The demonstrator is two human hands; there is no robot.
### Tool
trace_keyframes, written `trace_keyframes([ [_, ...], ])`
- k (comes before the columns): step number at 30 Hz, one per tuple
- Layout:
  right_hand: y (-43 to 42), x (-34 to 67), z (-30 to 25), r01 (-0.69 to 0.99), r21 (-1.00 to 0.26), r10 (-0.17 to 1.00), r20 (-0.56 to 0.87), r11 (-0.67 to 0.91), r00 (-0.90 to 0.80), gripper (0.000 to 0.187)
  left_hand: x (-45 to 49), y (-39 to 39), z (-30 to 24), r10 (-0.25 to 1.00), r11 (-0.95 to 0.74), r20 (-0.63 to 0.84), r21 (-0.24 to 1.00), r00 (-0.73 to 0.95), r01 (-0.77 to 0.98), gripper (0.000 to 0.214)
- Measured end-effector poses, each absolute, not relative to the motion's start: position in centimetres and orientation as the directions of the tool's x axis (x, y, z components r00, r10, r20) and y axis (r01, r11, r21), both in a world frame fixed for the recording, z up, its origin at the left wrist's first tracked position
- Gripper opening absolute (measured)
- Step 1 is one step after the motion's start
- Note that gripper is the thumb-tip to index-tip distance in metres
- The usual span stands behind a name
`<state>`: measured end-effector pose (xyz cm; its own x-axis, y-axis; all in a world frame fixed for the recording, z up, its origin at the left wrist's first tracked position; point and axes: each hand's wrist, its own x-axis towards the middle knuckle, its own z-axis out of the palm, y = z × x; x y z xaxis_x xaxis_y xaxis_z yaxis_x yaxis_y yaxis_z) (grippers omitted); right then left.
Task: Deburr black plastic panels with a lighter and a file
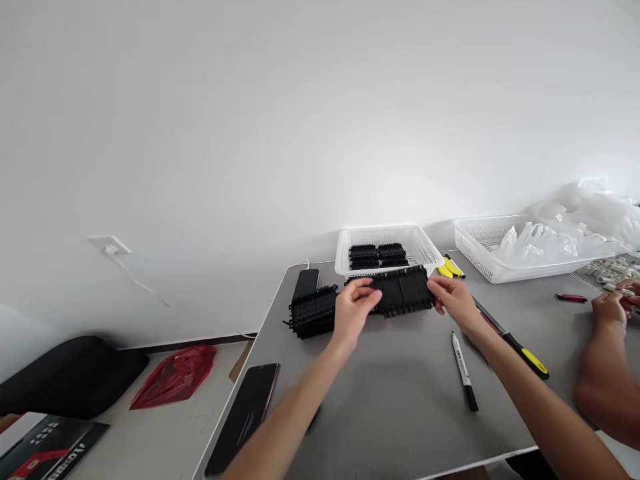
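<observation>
A flat black plastic piece with toothed long edges [404, 293] is held up above the table between both hands. My left hand [352, 308] pinches its left end, and my right hand [455, 301] grips its right end between thumb and fingers. Just left of my left hand lies a stack of similar black toothed pieces [313, 312]. Behind the held piece stands a white plastic basket [423, 248], with several more black toothed pieces [377, 253] inside.
A white-bodied marker [463, 370] and a yellow-and-black-handled tool [523, 352] lie right of centre. Phones [245, 419] rest along the left side. A second white basket [500, 272] holds plastic bags [550, 241]. Another person's hand [611, 310] is at far right, beside pale small parts.
</observation>
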<state>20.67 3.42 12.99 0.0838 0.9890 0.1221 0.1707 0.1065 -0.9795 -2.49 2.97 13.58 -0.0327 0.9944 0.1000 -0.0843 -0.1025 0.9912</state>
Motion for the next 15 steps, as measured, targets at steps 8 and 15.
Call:
trace_keyframes([
  [8, 21.5, 16.4, 20.4, 0.494, -0.867, 0.979, 0.148, 0.061, 0.139, 0.025, -5.0, 19.4, 21.0, 0.953, -0.189, 0.247, 0.936, -0.173, 0.297, 0.037],
  [15, 29.7, 13.0, 12.4, 0.639, -0.746, 0.982, -0.17, -0.186, 0.086, 0.009, -4.8, 27.7, 14.5, 0.985, 0.113, -0.02, 0.821, -0.171, 0.559, 0.035],
])
